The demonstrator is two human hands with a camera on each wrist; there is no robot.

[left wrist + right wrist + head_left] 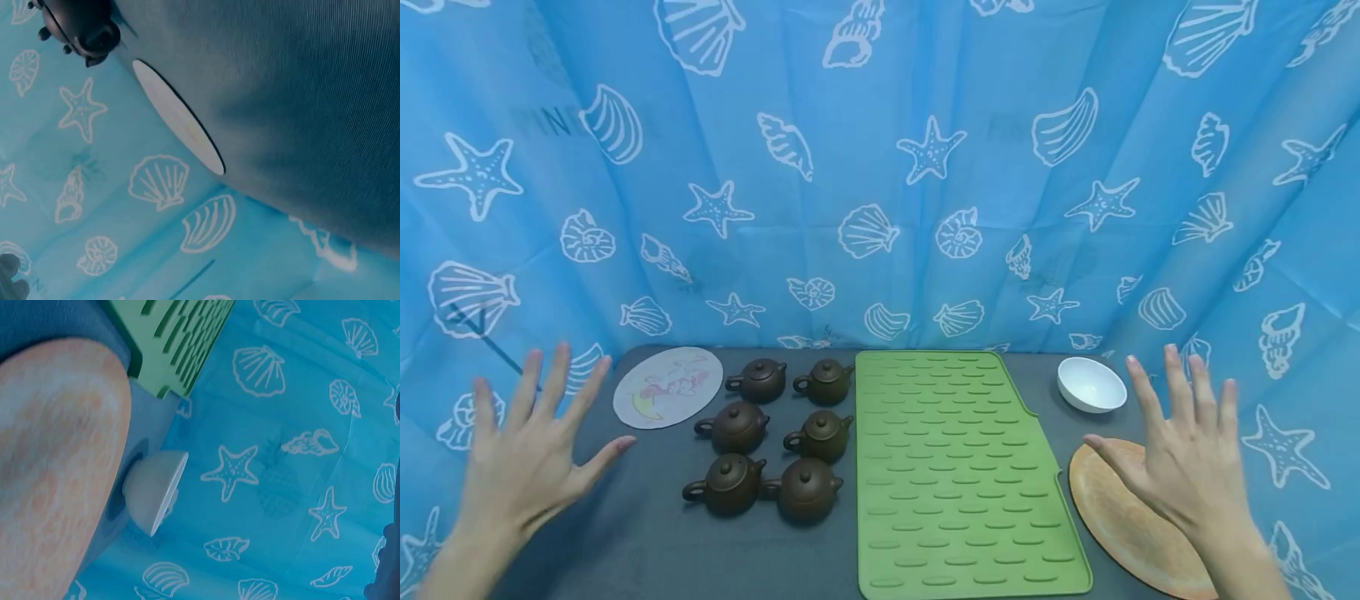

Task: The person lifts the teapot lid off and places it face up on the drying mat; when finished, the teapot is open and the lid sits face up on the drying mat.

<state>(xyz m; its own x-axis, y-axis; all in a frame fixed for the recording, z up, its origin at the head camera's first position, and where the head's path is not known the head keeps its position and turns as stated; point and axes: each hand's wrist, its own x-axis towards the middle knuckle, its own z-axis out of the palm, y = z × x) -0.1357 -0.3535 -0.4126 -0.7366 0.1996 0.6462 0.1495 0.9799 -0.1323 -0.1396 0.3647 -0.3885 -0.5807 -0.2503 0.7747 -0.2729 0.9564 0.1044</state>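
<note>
I have the left hand (527,462), fingers splayed and empty, left of the pale disc (666,389) in the table (760,562)'s far-left corner, the right hand (1191,458), likewise, nearest the brown mat (1123,512).

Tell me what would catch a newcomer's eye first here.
The bright green mat stands out first on the dark table, six brown teapots to its left. A shell-patterned blue curtain hangs behind. The left hand and right hand are spread wide at either side.
</note>
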